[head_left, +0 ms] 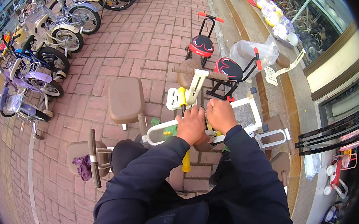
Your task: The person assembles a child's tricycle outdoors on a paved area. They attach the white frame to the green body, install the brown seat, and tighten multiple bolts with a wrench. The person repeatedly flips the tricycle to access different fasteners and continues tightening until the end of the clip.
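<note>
My left hand (pixel 192 126) is closed over a white metal child-seat frame (pixel 252 109) in front of my body. Close beside it, my right hand (pixel 220 115) is closed at the same frame, its fingers curled; whatever they pinch is hidden. A yellow-and-black handle (pixel 182 97) sticks up just beyond my left hand, and a yellow grip (pixel 186 162) shows below the frame. Whether these belong to one tool, I cannot tell. Past my hands is a white upright with a brown crossbar handle (pixel 218 76).
A brown padded seat (pixel 126 99) stands left of the frame. Two red-and-black child seats (pixel 201 46) are beyond my hands, near a clear plastic bag (pixel 254 54). Bicycles (pixel 45 84) line the far left. Steps (pixel 293 113) and a shop window (pixel 315 8) run along the right.
</note>
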Available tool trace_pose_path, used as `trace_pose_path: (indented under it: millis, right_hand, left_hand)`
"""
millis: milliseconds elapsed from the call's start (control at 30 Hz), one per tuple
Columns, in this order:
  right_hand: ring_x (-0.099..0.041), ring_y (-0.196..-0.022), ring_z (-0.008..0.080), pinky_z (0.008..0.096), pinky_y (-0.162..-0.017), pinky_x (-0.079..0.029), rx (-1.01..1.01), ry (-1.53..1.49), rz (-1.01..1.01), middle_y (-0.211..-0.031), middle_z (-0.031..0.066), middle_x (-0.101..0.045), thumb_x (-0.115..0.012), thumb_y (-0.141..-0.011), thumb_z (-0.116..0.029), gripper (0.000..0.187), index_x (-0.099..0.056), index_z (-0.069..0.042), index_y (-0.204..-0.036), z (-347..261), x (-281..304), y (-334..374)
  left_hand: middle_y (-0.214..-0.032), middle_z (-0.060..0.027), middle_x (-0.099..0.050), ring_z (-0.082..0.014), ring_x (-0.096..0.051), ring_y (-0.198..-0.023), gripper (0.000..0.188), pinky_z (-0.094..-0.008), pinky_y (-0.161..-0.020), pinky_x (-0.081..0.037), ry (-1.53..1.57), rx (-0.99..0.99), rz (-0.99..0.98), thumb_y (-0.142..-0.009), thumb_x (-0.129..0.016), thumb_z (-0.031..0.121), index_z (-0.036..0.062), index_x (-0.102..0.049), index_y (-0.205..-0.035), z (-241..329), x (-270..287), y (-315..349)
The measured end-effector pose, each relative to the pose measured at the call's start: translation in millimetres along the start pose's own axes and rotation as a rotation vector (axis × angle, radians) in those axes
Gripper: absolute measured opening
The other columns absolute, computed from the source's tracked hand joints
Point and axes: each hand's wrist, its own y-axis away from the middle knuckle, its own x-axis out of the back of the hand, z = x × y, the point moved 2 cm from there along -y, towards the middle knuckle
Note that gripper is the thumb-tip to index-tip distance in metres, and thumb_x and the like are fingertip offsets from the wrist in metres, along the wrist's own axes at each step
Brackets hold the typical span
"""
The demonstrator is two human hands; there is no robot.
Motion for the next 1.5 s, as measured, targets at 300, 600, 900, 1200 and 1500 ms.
trace_pose_path:
  millis: [300,600,900,1200,1500]
  right_hand:
    - [-0.069,-0.084,0.0468,0.0536,-0.078,-0.056,0.004,0.152,-0.091,-0.081,0.0263,-0.069,-0.061,-0.084,-0.013,0.018,-0.070,0.002,-0.080,-0.9,15.0,-25.9]
    - [-0.069,-0.080,0.0463,0.0509,-0.074,-0.055,-0.334,-0.291,0.044,-0.082,0.0261,-0.070,-0.058,-0.090,-0.011,0.017,-0.071,0.000,-0.093,31.7,32.1,65.5]
    - [-0.068,-0.080,0.0452,0.0515,-0.072,-0.054,-0.059,-0.268,-0.028,-0.082,0.0242,-0.069,-0.062,-0.091,-0.011,0.014,-0.068,0.000,-0.095,23.8,27.8,80.2]
    - [-0.069,-0.080,0.0441,0.0480,-0.072,-0.054,-0.019,-0.337,-0.003,-0.085,0.0241,-0.070,-0.061,-0.093,-0.010,0.015,-0.070,0.001,-0.099,14.2,40.7,92.4]
    - [-0.068,-0.081,0.0441,0.0478,-0.072,-0.055,-0.051,-0.293,0.099,-0.086,0.0243,-0.070,-0.060,-0.093,-0.008,0.013,-0.068,0.001,-0.100,2.3,38.1,98.5]
  left_hand:
    - [-0.150,-0.0098,-0.047,-0.0323,-0.050,-0.137,0.113,-0.0607,-0.103,-0.043,0.016,-0.021,-0.025,-0.058,-0.096,0.052,0.0086,-0.043,-0.148,1.9,11.6,5.2]
    - [-0.154,-0.0167,-0.043,-0.0404,-0.041,-0.143,0.111,-0.0606,-0.105,-0.040,0.014,-0.044,0.043,-0.058,-0.095,0.051,0.0154,-0.046,-0.150,2.5,5.0,7.2]
    - [-0.164,-0.0168,-0.035,-0.0458,-0.030,-0.149,0.030,-0.0714,-0.112,-0.028,-0.033,-0.315,0.180,-0.075,-0.079,0.037,0.0177,-0.082,-0.098,8.8,-16.3,9.8]
    - [-0.151,-0.0102,-0.052,-0.0443,-0.031,-0.149,0.023,-0.0750,-0.112,-0.022,-0.095,-0.463,0.203,-0.079,-0.069,0.024,0.0193,-0.083,-0.097,15.3,-23.9,10.1]
    - [-0.152,-0.0077,-0.052,-0.0428,-0.027,-0.151,0.027,-0.0752,-0.115,-0.018,-0.068,-0.429,0.154,-0.081,-0.073,0.023,0.0208,-0.082,-0.105,13.1,-25.6,9.4]
